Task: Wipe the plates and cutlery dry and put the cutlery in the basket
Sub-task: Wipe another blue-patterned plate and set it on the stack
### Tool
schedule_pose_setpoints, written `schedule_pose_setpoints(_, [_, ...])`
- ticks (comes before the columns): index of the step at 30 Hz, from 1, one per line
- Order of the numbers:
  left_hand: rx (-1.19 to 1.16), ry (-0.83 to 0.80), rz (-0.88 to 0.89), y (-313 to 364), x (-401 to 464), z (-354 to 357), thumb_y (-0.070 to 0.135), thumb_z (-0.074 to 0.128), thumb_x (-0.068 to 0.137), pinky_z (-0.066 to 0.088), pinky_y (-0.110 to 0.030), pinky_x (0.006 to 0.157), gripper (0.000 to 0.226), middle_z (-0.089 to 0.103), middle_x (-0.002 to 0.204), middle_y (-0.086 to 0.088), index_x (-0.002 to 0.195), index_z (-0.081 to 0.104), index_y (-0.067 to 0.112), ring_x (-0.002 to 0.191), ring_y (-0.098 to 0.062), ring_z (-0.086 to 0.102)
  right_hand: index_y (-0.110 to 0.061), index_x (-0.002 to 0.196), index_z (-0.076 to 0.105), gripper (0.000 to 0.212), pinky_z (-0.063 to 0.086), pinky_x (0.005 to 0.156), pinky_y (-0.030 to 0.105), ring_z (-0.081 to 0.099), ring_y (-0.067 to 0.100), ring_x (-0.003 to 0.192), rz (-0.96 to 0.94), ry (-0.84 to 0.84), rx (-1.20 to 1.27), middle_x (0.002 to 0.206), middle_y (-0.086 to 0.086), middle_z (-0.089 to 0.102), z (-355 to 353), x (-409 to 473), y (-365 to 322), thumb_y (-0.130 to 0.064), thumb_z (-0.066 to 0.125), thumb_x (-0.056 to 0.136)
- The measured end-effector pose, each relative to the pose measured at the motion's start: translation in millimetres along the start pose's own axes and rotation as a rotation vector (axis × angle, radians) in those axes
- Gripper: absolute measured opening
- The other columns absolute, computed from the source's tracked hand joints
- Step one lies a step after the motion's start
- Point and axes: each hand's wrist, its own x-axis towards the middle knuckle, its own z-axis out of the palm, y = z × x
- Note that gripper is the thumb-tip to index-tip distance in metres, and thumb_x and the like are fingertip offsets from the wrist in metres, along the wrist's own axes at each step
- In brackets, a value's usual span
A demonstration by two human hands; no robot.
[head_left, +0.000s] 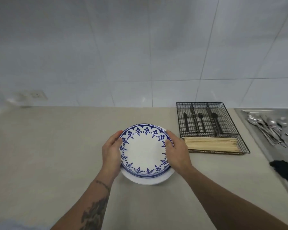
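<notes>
Left hand [111,151] and right hand [177,149] extended, fingers apparently curled inward.

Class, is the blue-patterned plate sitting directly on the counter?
No, the blue-patterned plate rests on a plain white plate.

- The patterned plate [144,150] — glossy glazed ceramic, smooth.
- The worktop [48,146] looks matt, stone-like, beige.
- The basket [229,123] is black wire mesh, holding pale wooden chopsticks [209,143] and dark matt cutlery [201,122].
- The spoons [266,128] — shiny metal, on a polished steel drainer [256,113].
- Wall tiles [140,55]: glossy white.
</notes>
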Motion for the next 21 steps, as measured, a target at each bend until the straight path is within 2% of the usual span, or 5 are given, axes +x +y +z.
schedule_pose_setpoints(4, [0.0, -0.029, -0.046, -0.5, 57.4, 6.8, 0.003, 0.054, 0.092, 0.054, -0.051, 0.097, 0.033, 0.074, 0.113, -0.007, 0.108, 0.073, 0.024, 0.105, -0.028, 0.07, -0.05, 0.132, 0.044, 0.05, 0.052, 0.092, 0.041, 0.06, 0.014, 0.098, 0.078, -0.002, -0.029, 0.112, -0.003, 0.061, 29.6, 49.2, -3.8, -0.047, 0.027, 0.085])
schedule_pose_setpoints(7, [0.014, -0.044, -0.072, -4.4, 95.3, 16.4, 0.004, 0.055, 0.09, 0.055, -0.051, 0.096, 0.032, 0.074, 0.111, -0.007, 0.109, 0.073, 0.022, 0.103, -0.029, 0.07, -0.049, 0.124, 0.05, 0.046, 0.056, 0.083, 0.041, 0.063, 0.016, 0.091, 0.108, -0.015, -0.026, 0.108, -0.001, 0.063, 41.2, 79.5, -11.4, -0.039, 0.029, 0.084])
schedule_pose_setpoints(13, [0.03, -0.032, -0.077, -16.7, 155.9, 35.9, 0.004, 0.057, 0.085, 0.056, -0.047, 0.094, 0.033, 0.074, 0.11, -0.007, 0.108, 0.072, 0.022, 0.105, -0.03, 0.07, -0.035, 0.117, 0.059, 0.036, 0.053, 0.075, 0.032, 0.063, 0.014, 0.084, 0.116, 0.045, -0.04, 0.101, -0.002, 0.065, 60.7, 135.6, -16.1, -0.021, 0.037, 0.092])
schedule_pose_setpoints(16, [0.016, -0.034, -0.091, -22.4, 176.3, 48.4, 0.008, 0.058, 0.08, 0.056, -0.047, 0.094, 0.037, 0.074, 0.111, -0.006, 0.113, 0.072, 0.02, 0.106, -0.03, 0.069, -0.027, 0.119, 0.062, 0.035, 0.052, 0.082, 0.036, 0.061, 0.017, 0.087, 0.146, 0.076, -0.005, 0.092, -0.009, 0.061, 64.7, 157.0, -11.9, -0.016, 0.041, 0.094])
schedule_pose_setpoints(21, [0.01, -0.028, -0.08, -34.3, 198.4, 69.9, 0.001, 0.056, 0.086, 0.056, -0.046, 0.095, 0.036, 0.074, 0.108, -0.003, 0.111, 0.071, 0.021, 0.104, -0.028, 0.069, -0.029, 0.121, 0.063, 0.035, 0.047, 0.081, 0.031, 0.058, 0.016, 0.089, 0.18, 0.092, -0.004, 0.084, -0.021, 0.056, 64.0, 188.7, -5.6, -0.017, 0.044, 0.094])
